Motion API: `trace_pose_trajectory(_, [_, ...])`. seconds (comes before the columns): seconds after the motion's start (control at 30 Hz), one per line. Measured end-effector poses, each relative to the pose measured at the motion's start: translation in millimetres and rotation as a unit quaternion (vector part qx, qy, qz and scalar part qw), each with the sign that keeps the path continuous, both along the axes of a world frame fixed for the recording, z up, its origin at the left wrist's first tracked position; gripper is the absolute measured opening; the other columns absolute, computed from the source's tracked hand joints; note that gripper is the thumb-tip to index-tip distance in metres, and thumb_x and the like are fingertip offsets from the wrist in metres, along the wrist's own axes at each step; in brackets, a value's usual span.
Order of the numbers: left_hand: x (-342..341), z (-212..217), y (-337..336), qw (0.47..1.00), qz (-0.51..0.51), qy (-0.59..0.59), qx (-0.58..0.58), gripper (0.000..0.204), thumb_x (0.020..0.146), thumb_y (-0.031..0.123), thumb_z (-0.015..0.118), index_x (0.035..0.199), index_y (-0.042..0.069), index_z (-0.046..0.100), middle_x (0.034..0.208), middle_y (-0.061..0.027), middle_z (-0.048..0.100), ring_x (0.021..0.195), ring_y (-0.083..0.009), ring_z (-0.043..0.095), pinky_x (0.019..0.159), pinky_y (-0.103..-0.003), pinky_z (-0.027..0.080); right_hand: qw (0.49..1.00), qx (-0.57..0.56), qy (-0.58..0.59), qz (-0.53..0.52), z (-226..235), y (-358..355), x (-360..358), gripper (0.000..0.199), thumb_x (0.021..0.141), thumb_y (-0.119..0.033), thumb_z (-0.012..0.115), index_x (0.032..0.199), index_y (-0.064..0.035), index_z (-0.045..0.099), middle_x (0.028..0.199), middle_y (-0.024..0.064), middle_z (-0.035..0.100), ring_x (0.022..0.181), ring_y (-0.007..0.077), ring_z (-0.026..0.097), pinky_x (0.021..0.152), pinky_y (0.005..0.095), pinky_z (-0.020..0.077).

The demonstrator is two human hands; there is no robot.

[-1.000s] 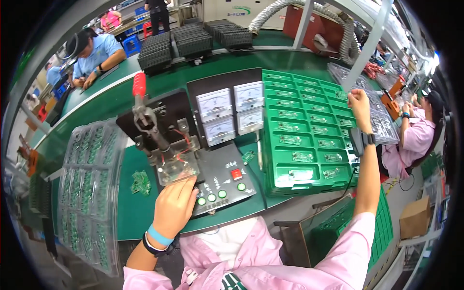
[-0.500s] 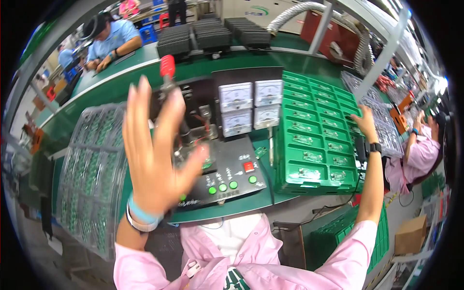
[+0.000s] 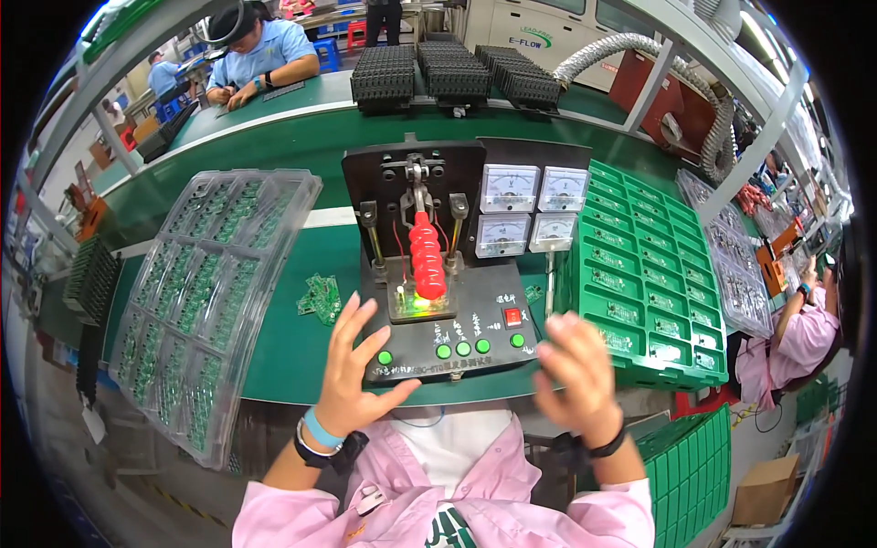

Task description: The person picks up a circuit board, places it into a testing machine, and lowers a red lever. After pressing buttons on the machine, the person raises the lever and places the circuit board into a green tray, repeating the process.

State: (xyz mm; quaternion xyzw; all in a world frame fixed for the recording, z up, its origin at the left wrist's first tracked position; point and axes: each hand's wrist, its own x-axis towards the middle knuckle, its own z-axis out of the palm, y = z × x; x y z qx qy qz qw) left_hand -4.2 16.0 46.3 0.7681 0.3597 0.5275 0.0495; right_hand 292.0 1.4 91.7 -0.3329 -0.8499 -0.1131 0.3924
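Toggle clamp, metal with a red ribbed grip (image 3: 426, 260), leaned down with its grip toward six o'clock, in the middle of the head view. It belonged to a black box-shaped fixture (image 3: 416, 338). At the grip's tip, a clear plastic plate (image 3: 405, 304) glowed yellow-green; I could not tell whether a board sat under it.

The person's bare left hand (image 3: 352, 384) hovered at seven o'clock from the clamp, fingers spread, just beside a round green button (image 3: 385, 358). The bare right hand (image 3: 580, 384), blurred, hung at four o'clock, fingers loosely bent. The two were well apart and looked empty.

A heap of loose green circuit boards (image 3: 320, 299) lay at eight o'clock on the green bench top (image 3: 279, 365), with a clear plastic tray (image 3: 306, 196) of boards farther out at nine. A green compartmented plastic tray (image 3: 653, 373) stood at three o'clock, near the right hand.

Crowding seemed the main hazard to me. A stray left finger could press the button or scatter the heap; a wide swing of the right hand could jolt the green tray's boards; a knock on the grip might loosen the clamp.
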Motion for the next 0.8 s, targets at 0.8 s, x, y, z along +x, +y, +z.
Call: trace_pose_trajectory(0.8, [2.5, -45.8, -26.9, 0.982, 0.130, 0.001, -0.135, 0.054, 0.057, 0.013, 0.090, 0.105, 0.001, 0.069, 0.137, -0.0332, 0.047, 0.113, -0.0427, 0.060, 0.088, -0.041, 0.054, 0.989, -0.143, -0.012, 0.029, -51.4, 29.7, -68.0, 0.039, 0.071, -0.011, 0.073, 0.108, -0.0031, 0.066, 0.113, 0.0092, 0.065, 0.099, 0.0255, 0.061, 0.089, 0.0410, 0.0472])
